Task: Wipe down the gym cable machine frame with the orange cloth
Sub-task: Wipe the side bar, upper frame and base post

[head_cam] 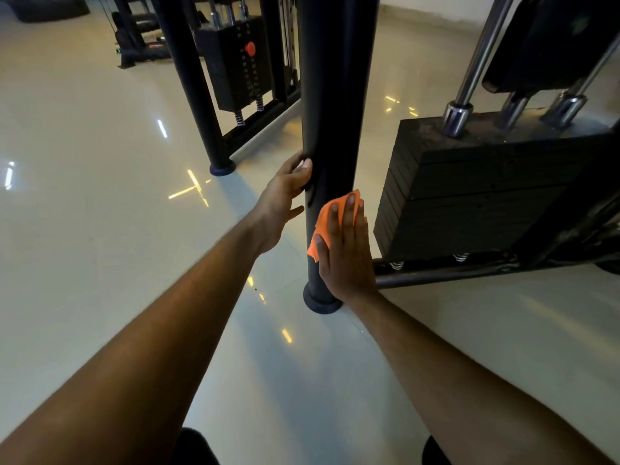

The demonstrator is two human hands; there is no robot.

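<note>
A thick black upright post (332,95) of the cable machine frame stands in the middle of the view on a round foot (320,302). My right hand (345,243) presses the orange cloth (323,223) flat against the lower part of the post with straight fingers. My left hand (285,196) holds the post's left side a little higher, its thumb on the front and its fingers curled round the back, out of sight.
A black weight stack (469,186) with chrome guide rods (476,62) stands close to the right of the post. A low frame bar (446,273) runs along the floor beneath it. A second post (194,95) and weight stack (241,62) stand behind on the glossy floor (100,196).
</note>
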